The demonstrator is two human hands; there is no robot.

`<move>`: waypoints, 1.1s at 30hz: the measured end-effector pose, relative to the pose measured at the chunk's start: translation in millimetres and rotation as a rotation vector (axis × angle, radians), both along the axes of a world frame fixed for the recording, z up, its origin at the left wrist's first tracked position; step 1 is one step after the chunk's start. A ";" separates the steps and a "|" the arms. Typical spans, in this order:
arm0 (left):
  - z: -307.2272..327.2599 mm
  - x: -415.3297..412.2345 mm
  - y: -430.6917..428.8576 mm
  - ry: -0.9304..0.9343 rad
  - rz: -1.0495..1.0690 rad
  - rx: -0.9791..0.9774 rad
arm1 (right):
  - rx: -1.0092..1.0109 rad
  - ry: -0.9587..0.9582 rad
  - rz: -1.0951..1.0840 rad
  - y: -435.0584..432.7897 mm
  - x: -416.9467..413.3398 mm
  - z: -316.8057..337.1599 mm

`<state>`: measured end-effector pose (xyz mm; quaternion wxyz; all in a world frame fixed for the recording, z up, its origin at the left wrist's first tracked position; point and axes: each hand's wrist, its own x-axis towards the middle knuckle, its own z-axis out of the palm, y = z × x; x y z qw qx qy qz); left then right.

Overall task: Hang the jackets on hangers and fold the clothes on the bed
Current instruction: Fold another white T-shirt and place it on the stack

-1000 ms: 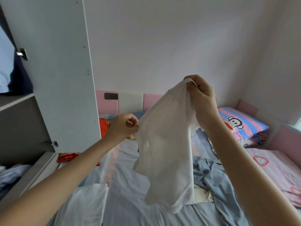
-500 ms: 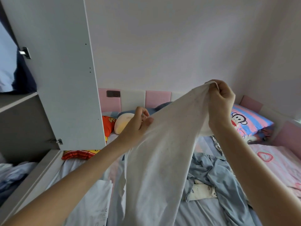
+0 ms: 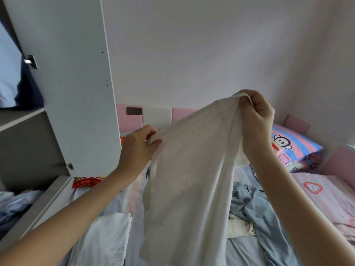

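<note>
Both the left hand (image 3: 139, 148) and the right hand (image 3: 255, 120) pinch the white garment (image 3: 188, 179) aloft over the bed (image 3: 317, 204), seemingly squaring it for folding, which next calls for laying it flat.

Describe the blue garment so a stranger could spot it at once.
Start at the bed, near the monkey pillow. Right of the white speckled garment held aloft lies the blue garment. It is pale blue and rumpled; both the held one and the small piece beside it are white.

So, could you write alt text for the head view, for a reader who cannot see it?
Two bare hands hold up a white speckled garment over a bed: the left hand pinches one edge, the right hand grips another, higher. Crumpled blue clothes lie on the bed.
</note>
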<state>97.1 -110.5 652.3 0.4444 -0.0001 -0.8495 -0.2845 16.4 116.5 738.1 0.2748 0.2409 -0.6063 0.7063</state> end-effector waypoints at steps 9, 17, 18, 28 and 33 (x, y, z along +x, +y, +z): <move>2.5 -9.9 -13.2 -0.063 -0.037 0.255 | 0.024 -0.048 0.012 -3.2 -0.7 -3.1; 11.5 3.1 -4.6 -0.102 -0.069 -0.110 | 0.111 -0.118 -0.201 24.8 -24.2 -19.4; 13.1 3.1 -3.3 -0.096 -0.071 -0.121 | 0.122 -0.114 -0.238 28.5 -25.9 -23.5; 13.1 -30.1 47.3 -0.138 -0.237 -0.045 | 0.762 -0.057 -0.085 -20.0 -1.3 -77.5; 12.1 -26.2 39.5 -0.180 -0.263 -0.091 | 0.818 -0.071 0.070 -38.2 -8.5 -99.9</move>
